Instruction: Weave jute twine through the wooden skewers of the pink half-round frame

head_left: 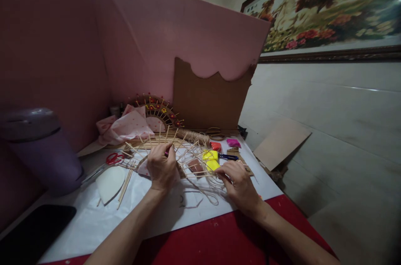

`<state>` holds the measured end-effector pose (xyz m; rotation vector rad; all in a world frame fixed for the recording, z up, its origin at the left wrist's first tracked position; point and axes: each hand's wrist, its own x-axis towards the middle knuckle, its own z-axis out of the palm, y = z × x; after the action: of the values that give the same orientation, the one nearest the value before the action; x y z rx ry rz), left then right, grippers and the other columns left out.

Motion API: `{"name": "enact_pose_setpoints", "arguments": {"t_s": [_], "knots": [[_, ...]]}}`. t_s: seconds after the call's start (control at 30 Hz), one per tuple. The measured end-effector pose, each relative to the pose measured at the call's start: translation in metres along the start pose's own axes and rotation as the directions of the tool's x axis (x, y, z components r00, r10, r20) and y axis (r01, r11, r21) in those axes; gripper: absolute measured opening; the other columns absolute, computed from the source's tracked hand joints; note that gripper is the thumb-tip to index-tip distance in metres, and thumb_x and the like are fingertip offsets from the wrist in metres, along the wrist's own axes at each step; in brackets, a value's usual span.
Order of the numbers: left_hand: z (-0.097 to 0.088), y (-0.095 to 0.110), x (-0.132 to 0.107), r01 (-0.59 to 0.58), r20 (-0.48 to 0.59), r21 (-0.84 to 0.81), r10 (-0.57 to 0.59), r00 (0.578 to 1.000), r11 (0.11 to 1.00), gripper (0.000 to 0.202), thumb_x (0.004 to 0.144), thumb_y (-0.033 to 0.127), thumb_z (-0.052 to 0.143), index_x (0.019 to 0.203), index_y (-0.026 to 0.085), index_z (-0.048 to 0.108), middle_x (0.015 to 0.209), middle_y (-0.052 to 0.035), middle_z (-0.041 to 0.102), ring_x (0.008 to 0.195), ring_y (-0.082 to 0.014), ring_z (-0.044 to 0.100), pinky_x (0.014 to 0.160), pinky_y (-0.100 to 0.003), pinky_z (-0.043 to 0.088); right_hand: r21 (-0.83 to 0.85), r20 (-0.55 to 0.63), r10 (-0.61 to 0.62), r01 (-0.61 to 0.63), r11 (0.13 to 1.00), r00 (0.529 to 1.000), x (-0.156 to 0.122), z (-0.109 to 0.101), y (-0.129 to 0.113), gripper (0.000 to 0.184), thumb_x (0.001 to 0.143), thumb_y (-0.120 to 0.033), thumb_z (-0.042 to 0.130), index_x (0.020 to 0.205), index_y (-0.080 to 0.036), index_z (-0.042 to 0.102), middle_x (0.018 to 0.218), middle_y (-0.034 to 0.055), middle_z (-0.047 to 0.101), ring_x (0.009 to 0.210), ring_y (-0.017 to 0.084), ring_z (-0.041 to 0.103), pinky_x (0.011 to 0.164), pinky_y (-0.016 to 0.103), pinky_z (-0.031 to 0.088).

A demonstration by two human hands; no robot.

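Note:
My left hand (pixel 161 166) is closed on the half-round base of a fan frame (pixel 143 169), from which thin bamboo sticks spread out like rays. The base has pale spotted cloth, and my fingers cover much of it. At the right side of the frame, my right hand (pixel 239 183) pinches the end of a bamboo stick (pixel 200 174). Whether it also grips twine cannot be made out. Loose twine (pixel 213 201) loops on the white sheet between my hands. Yellow packets (pixel 210 158) and a brown packet (pixel 196 166) lie behind the sticks.
Around the work lie red-handled scissors (pixel 114 158), a pale leaf-shaped piece (pixel 109 183), a dark pen (pixel 228 157), a twine roll (pixel 193 136) and a black phone (pixel 40 231). A purple tumbler (pixel 44 152) stands left. Behind are a decorated fan (pixel 163 110) and cut cardboard (pixel 211 98).

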<state>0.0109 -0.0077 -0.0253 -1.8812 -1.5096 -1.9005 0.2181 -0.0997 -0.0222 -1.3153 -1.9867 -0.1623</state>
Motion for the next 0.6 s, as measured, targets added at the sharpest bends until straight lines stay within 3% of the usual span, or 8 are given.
{"name": "enact_pose_setpoints", "arguments": {"t_s": [0.43,0.53,0.6], "knots": [[-0.001,0.003,0.002,-0.004,-0.032,-0.019,0.004,0.999,1.000,0.014,0.077,0.021,0.055,0.075,0.014,0.067,0.070,-0.0060,0.067,0.067,-0.0184,0.057,0.066,-0.030,0.043,0.190,0.114,0.175,-0.195,0.962,0.978,0.000,0.017,0.013,0.012,0.078,-0.012,0.055,0.075,-0.018,0.066,0.078,0.0055,0.066,0.079,0.019,0.056,0.073,0.032,0.039],[-0.001,0.003,0.003,-0.007,-0.042,-0.021,0.006,0.999,1.000,0.015,0.078,0.020,0.054,0.075,0.013,0.067,0.069,-0.0065,0.066,0.066,-0.0184,0.057,0.066,-0.030,0.043,0.360,0.213,0.291,-0.352,0.864,0.933,0.003,0.023,0.010,0.011,0.074,-0.014,0.056,0.071,-0.017,0.066,0.076,0.0048,0.067,0.075,0.018,0.057,0.070,0.030,0.041],[-0.002,0.002,0.003,0.000,-0.049,-0.028,-0.002,0.999,1.000,0.015,0.078,0.021,0.054,0.075,0.013,0.067,0.069,-0.0065,0.066,0.066,-0.0181,0.057,0.067,-0.030,0.043,0.513,0.347,0.380,-0.513,0.688,0.858,0.006,0.027,0.007,0.007,0.071,-0.019,0.059,0.071,-0.016,0.066,0.069,0.0035,0.065,0.065,0.015,0.057,0.062,0.028,0.042]]}}
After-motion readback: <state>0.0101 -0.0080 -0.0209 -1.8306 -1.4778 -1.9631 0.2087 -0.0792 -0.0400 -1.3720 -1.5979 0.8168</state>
